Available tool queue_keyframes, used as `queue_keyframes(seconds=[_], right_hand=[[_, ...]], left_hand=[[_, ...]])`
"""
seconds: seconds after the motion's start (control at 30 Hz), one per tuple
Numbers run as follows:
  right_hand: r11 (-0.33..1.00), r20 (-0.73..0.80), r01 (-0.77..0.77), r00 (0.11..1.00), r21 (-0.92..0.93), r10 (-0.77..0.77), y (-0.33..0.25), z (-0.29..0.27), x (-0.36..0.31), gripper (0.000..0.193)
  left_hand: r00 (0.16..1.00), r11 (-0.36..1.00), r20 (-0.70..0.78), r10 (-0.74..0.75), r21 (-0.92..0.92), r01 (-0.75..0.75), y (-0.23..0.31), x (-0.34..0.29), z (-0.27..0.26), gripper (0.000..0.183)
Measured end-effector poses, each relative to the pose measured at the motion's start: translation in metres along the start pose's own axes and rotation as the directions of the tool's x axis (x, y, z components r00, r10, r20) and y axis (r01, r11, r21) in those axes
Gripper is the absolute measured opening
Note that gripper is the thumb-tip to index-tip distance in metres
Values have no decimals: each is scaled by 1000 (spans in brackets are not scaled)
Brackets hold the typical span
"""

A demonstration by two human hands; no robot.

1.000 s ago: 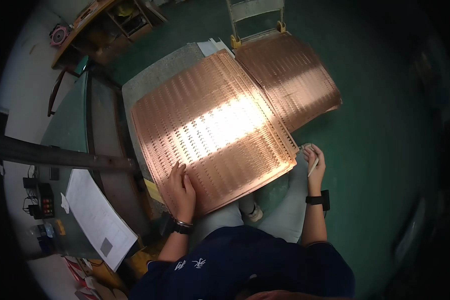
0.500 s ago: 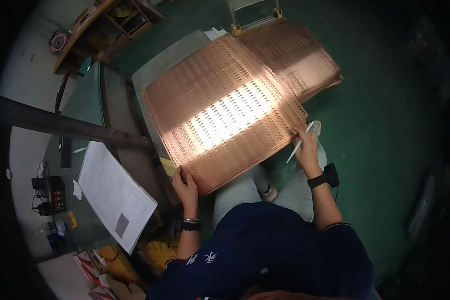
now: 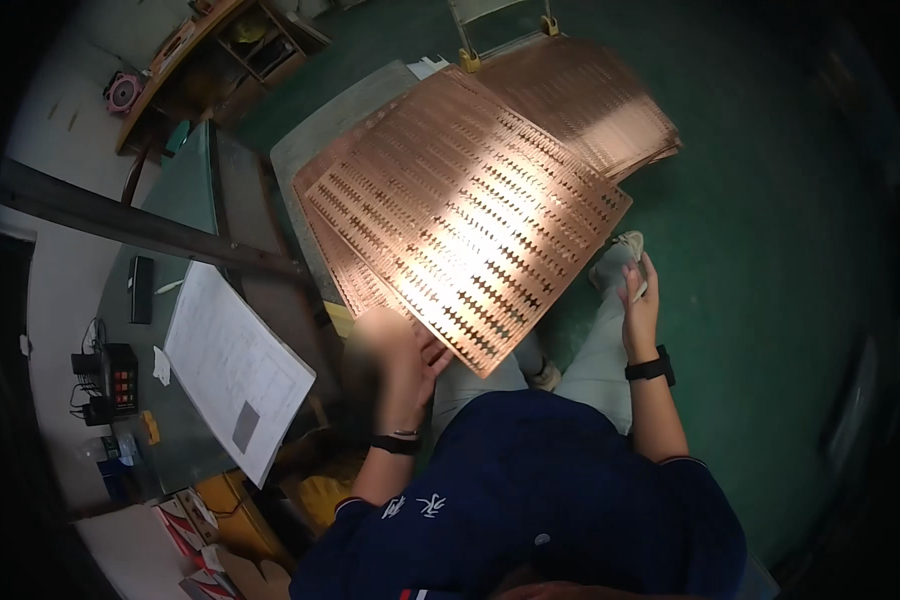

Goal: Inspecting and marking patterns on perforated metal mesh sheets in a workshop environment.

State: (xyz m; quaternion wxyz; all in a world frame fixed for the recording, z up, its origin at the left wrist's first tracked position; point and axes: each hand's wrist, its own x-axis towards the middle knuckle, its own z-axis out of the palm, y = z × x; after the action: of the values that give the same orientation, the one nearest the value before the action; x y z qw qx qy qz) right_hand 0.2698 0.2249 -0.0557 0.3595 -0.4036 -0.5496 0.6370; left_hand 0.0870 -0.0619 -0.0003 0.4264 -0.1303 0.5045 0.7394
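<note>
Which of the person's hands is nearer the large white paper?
Left. The left hand is just right of the large white paper; the right hand is much farther right.

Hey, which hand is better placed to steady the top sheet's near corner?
Probably the left hand: it is close beside the near corner of the top sheet, though contact is unclear. The right hand is apart from the sheet, off to its right.
</note>
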Motion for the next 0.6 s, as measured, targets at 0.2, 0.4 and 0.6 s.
queue_keyframes(seconds=[0.2, 0.4, 0.6], right_hand=[[570, 367, -497, 868, 654, 335, 7, 6, -7, 46], [771, 183, -260, 965, 581, 188, -4, 10, 7, 35], [841, 185, -107, 983, 531, 8, -27, -34, 15, 39]], left_hand=[[901, 941, 299, -315, -21, 337, -50, 8, 48, 43], [822, 900, 372, -431, 107, 423, -43, 9, 65, 43], [854, 978, 520, -8, 181, -101, 24, -6, 63, 39]])
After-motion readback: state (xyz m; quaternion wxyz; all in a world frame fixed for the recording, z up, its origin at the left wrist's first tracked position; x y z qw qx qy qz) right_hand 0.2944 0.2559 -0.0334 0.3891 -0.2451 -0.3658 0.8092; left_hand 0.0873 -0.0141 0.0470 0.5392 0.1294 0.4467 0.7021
